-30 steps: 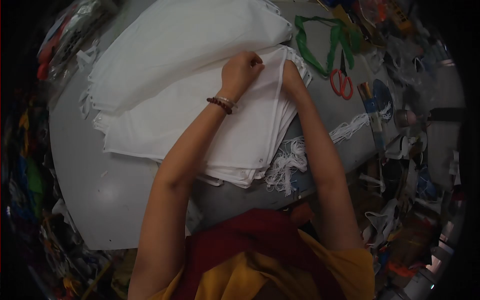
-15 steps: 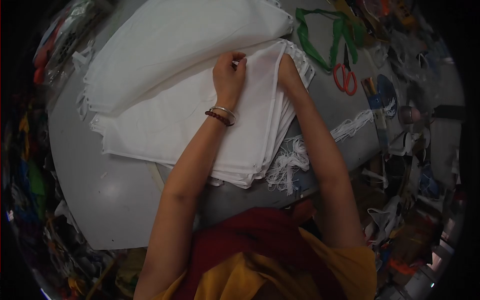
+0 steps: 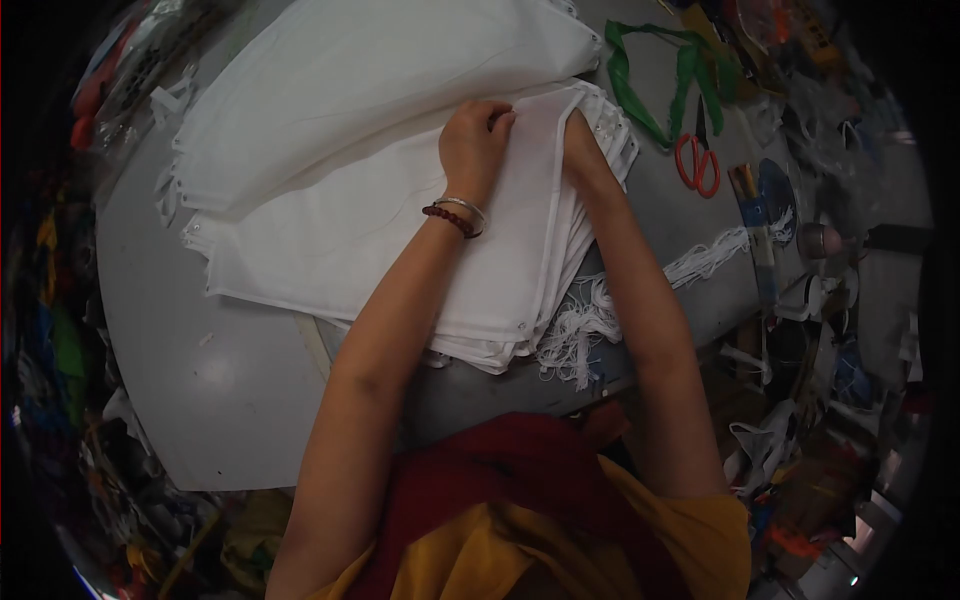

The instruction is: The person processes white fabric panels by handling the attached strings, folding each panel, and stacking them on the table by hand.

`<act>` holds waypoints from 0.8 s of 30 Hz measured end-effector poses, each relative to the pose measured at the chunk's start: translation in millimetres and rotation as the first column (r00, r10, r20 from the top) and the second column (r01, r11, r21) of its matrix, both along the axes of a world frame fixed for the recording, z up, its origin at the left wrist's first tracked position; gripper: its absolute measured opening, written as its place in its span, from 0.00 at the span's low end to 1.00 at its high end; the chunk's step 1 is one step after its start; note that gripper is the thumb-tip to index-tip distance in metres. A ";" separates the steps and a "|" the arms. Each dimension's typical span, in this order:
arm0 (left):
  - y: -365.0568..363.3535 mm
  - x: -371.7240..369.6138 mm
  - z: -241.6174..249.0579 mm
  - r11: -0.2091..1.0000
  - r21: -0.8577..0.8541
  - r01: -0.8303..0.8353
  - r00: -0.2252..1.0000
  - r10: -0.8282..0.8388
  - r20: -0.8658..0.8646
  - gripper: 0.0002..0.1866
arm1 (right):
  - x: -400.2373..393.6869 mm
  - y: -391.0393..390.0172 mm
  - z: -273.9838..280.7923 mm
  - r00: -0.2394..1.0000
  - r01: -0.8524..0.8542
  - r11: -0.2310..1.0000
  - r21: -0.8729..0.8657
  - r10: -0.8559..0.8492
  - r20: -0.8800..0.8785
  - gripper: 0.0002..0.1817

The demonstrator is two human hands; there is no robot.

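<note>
A stack of white fabric sheets (image 3: 400,255) with hemmed edges and small metal eyelets at the corners lies in front of me. My left hand (image 3: 476,148), wearing a beaded bracelet and a bangle, rests over the top sheet. Its fingers are curled in with the thumb close to them; whatever is between them is too small to make out. At the sheet's right edge, my right hand (image 3: 582,155) reaches beneath the hem, and the cloth hides its fingers. Another white sheet (image 3: 380,80) lies folded back across the far part of the stack.
Red-handled scissors (image 3: 697,165) lie to the right, below a green strip of fabric (image 3: 622,85). A bundle of white cords (image 3: 580,330) spreads beside the stack near the front edge of the grey table (image 3: 210,400). Clutter surrounds the table.
Both hands sit slightly farther right in view, as do the stack and scissors, so the view itself has shifted a little. My left hand has moved slightly nearer the right hem.
</note>
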State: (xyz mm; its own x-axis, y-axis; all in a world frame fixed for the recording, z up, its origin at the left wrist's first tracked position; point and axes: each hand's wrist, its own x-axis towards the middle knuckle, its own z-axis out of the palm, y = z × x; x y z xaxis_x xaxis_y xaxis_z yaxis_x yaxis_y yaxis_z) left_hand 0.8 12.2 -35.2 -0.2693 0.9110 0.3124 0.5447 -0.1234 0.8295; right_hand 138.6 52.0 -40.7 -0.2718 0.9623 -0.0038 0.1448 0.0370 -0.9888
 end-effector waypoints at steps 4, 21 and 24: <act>-1.0 0.6 0.9 1.000 0.023 0.000 1.000 0.000 -0.001 0.06 | 2.2 -2.2 -3.9 1.000 0.015 0.995 0.102 -0.014 -0.013 0.12; -102.6 -73.2 19.8 0.986 -0.050 0.162 0.966 -0.168 -0.198 0.02 | 8.3 -9.2 20.8 0.990 0.116 0.984 -0.137 -0.102 0.100 0.13; -169.4 -111.8 36.5 0.957 -0.179 0.230 0.943 -0.264 -0.203 0.03 | 10.7 -3.7 9.4 0.985 0.167 0.963 -0.212 -0.170 0.005 0.13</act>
